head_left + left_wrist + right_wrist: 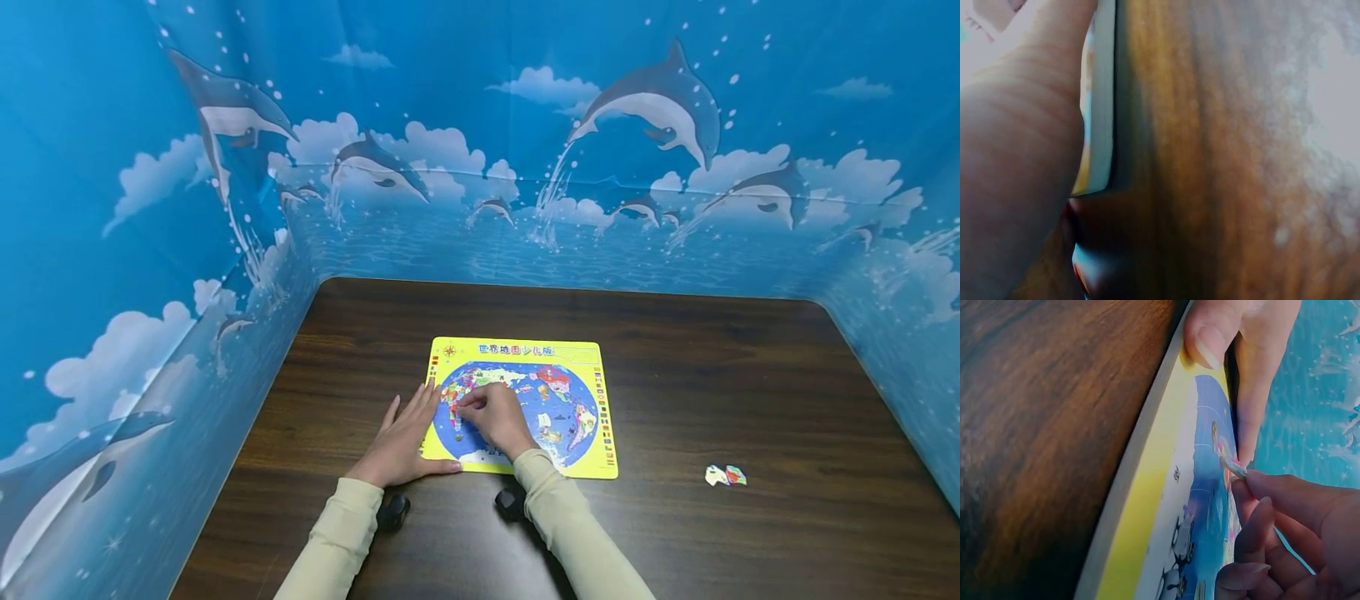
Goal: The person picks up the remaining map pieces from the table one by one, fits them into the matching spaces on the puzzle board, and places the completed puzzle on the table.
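Observation:
A yellow-bordered world map puzzle board (577, 353) lies flat on the table, its blue oval filled with colourful land shapes. My left hand (403, 443) rests along the board's left side, fingers spread and thumb over the bottom border. Over the left part of the map, my right hand (501, 418) pinches a small puzzle piece (1234, 467) between thumb and fingertips. In the right wrist view that piece is tilted, right at the map's surface. The left wrist view shows mostly the hand's side and the board's thick edge (1104, 112).
Two small loose puzzle pieces (716, 476) lie together on the dark wooden table (675, 375), right of the board. A blue dolphin-print cloth (465, 83) hangs round the table's back and sides. Black wrist devices (510, 503) sit under both wrists.

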Available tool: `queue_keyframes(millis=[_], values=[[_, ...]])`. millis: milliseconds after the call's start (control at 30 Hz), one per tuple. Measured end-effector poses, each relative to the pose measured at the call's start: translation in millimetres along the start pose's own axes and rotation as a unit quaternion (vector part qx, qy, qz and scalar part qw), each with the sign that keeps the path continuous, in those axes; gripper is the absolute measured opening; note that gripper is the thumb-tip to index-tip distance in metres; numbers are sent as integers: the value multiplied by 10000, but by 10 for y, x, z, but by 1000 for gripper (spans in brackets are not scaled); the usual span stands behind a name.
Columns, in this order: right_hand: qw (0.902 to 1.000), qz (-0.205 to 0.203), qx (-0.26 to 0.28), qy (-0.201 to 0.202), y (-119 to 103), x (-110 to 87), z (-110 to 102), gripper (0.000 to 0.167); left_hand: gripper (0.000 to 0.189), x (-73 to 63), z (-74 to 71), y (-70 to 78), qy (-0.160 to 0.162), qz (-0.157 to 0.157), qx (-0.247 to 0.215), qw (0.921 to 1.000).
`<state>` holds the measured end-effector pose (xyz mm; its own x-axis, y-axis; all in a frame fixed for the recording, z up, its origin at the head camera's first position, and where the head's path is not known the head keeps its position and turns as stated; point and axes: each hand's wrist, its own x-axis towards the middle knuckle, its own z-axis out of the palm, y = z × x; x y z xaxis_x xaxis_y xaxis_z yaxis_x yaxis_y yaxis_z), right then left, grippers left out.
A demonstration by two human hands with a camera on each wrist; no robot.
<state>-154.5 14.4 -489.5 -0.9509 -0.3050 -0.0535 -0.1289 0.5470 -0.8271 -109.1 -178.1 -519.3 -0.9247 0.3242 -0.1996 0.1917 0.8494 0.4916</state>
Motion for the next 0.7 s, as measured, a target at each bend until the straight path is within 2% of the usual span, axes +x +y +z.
queue_keyframes(millis=[167, 700], values=[[9995, -145, -262, -116, 8, 3, 10, 4, 123, -10, -14, 17, -27, -6, -55, 10000], [9975, -154, -612, -303, 2, -11, 39, 7, 122, 8, -12, 2, -69, -13, 57, 10000]])
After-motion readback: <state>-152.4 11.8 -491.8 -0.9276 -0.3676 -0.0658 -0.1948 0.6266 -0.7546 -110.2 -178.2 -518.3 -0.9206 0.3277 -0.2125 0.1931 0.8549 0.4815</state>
